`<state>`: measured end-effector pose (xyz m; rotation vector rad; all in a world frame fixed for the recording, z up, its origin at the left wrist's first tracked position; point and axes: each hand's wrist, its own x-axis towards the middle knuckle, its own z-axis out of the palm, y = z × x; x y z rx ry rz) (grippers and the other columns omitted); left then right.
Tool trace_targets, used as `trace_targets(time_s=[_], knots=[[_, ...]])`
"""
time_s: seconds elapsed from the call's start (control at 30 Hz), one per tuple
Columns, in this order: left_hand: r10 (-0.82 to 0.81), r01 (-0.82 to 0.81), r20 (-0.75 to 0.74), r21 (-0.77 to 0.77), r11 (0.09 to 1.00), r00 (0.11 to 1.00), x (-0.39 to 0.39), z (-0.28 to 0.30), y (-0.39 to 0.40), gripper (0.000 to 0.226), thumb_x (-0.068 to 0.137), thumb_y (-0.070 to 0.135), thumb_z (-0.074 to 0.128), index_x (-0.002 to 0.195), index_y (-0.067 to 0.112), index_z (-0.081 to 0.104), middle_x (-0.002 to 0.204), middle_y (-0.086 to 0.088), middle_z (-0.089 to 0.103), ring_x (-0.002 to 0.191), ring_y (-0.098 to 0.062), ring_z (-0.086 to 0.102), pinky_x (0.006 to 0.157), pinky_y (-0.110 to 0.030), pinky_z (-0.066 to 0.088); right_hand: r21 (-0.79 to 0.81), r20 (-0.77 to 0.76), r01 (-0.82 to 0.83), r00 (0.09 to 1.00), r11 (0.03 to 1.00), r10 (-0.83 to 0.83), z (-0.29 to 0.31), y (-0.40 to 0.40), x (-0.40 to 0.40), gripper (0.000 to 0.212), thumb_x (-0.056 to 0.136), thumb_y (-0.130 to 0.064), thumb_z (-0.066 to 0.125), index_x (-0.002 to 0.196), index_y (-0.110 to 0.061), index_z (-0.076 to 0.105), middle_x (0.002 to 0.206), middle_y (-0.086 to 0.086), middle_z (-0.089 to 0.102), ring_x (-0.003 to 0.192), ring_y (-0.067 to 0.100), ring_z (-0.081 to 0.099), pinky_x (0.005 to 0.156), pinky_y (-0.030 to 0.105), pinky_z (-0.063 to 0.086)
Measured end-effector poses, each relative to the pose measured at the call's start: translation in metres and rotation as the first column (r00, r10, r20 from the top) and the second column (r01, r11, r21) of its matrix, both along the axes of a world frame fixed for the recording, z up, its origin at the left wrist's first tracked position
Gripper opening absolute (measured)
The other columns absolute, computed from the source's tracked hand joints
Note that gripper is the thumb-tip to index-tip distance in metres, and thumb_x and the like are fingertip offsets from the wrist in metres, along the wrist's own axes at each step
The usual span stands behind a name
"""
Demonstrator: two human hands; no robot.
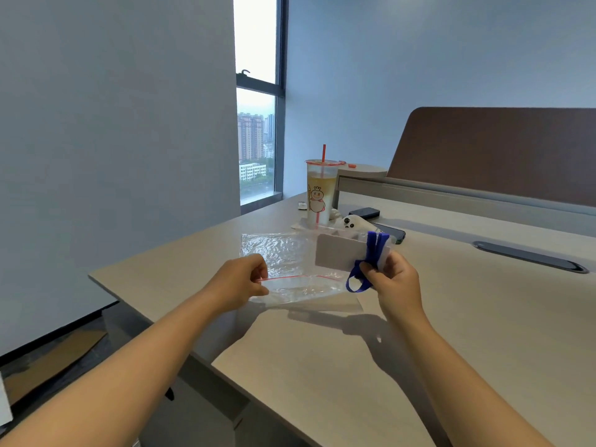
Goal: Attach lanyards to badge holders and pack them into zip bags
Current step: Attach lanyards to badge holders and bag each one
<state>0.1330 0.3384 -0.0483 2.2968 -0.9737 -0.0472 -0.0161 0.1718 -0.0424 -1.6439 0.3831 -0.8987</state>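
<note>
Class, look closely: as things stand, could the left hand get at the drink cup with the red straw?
Probably not yet. The left hand is pinching the zip bag at its red seal, and the drink cup stands beyond the bag on the desk; letting go would free it.

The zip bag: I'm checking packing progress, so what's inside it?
Nothing visible inside the zip bag; the badge holder and blue lanyard stay outside, in the right hand.

Both forearms reach forward, left grip (pixel 245 279) pinched shut, right grip (pixel 392 279) curled closed.
</note>
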Motion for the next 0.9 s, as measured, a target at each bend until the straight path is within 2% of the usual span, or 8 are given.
trace_targets(time_s=[0.1,0.13,0.23,0.27,0.4,0.57,0.73,0.9], knots=[[0.013,-0.013,-0.012,-0.026,1.000,1.000,0.001,0.003,-0.002,0.038,0.076,0.004,0.069,0.066,0.026,0.040,0.063,0.006,0.044,0.056,-0.008,0.038,0.054,-0.017,0.032,-0.049,-0.044,-0.062,0.997,0.997,0.060,-0.002,0.001,0.001,0.024,0.085,0.009,0.050,0.086,-0.015,0.054,0.087,0.005,0.059,0.073,0.015,0.057,0.063,0.015,0.052],[0.016,-0.016,-0.014,-0.031,0.999,1.000,0.002,0.004,-0.002,0.037,0.076,0.005,0.070,0.067,0.026,0.041,0.063,0.006,0.044,0.056,-0.008,0.039,0.055,-0.018,0.033,-0.075,-0.065,-0.070,0.996,0.995,0.065,-0.002,0.001,0.001,0.022,0.084,0.010,0.050,0.087,-0.012,0.055,0.087,0.006,0.059,0.073,0.015,0.057,0.064,0.015,0.053],[0.007,-0.008,-0.030,-0.045,0.999,1.000,0.001,0.007,-0.003,0.033,0.076,0.006,0.070,0.074,0.025,0.043,0.065,0.005,0.044,0.058,-0.009,0.040,0.057,-0.019,0.036,-0.244,-0.147,-0.026,0.989,0.969,-0.010,-0.004,-0.002,0.002,0.011,0.083,0.009,0.052,0.092,0.005,0.056,0.087,0.010,0.057,0.083,0.032,0.057,0.083,0.041,0.050],[-0.001,0.000,-0.030,-0.047,0.999,1.000,0.000,0.009,-0.003,0.031,0.076,0.007,0.070,0.077,0.024,0.044,0.066,0.005,0.044,0.059,-0.010,0.040,0.058,-0.019,0.036,-0.310,-0.166,-0.009,0.985,0.951,-0.045,-0.005,-0.002,0.002,0.012,0.083,0.008,0.052,0.094,0.006,0.057,0.089,0.010,0.056,0.087,0.034,0.055,0.084,0.043,0.047],[-0.030,0.029,-0.025,-0.065,0.997,0.999,-0.005,0.019,-0.003,0.029,0.077,0.009,0.069,0.091,0.020,0.045,0.069,0.006,0.043,0.061,-0.009,0.040,0.058,-0.016,0.036,-0.516,-0.175,0.019,0.976,0.857,-0.127,-0.001,0.000,0.003,0.025,0.084,0.007,0.052,0.105,-0.003,0.061,0.098,0.004,0.051,0.089,0.015,0.047,0.074,0.017,0.037],[-0.042,0.032,-0.057,-0.166,0.986,0.997,-0.010,0.036,-0.009,0.023,0.081,0.011,0.065,0.095,0.019,0.049,0.072,0.006,0.049,0.068,-0.012,0.047,0.064,-0.016,0.040,-0.609,-0.179,0.038,0.966,0.792,-0.184,0.012,0.003,0.005,0.031,0.082,-0.001,0.061,0.110,-0.009,0.050,0.100,0.005,0.059,0.085,0.013,0.049,0.077,0.021,0.041],[-0.027,-0.010,-0.121,-0.288,0.957,0.992,-0.018,0.052,-0.016,0.020,0.086,0.011,0.058,0.105,0.010,0.054,0.090,-0.004,0.057,0.083,-0.017,0.054,0.077,-0.024,0.044,-0.690,-0.083,0.051,0.986,0.722,-0.148,0.030,0.004,0.008,0.026,0.081,-0.005,0.063,0.106,-0.008,0.063,0.105,0.012,0.067,0.087,0.013,0.051,0.081,0.028,0.048],[-0.049,-0.030,-0.194,-0.387,0.922,0.980,-0.025,0.065,-0.023,0.017,0.088,0.011,0.054,0.105,0.007,0.053,0.101,-0.011,0.060,0.088,-0.018,0.056,0.081,-0.025,0.044,-0.731,-0.070,0.032,0.990,0.682,-0.122,0.045,0.006,0.010,0.033,0.083,-0.003,0.059,0.116,-0.009,0.062,0.114,0.011,0.060,0.096,0.012,0.048,0.080,0.017,0.039]])
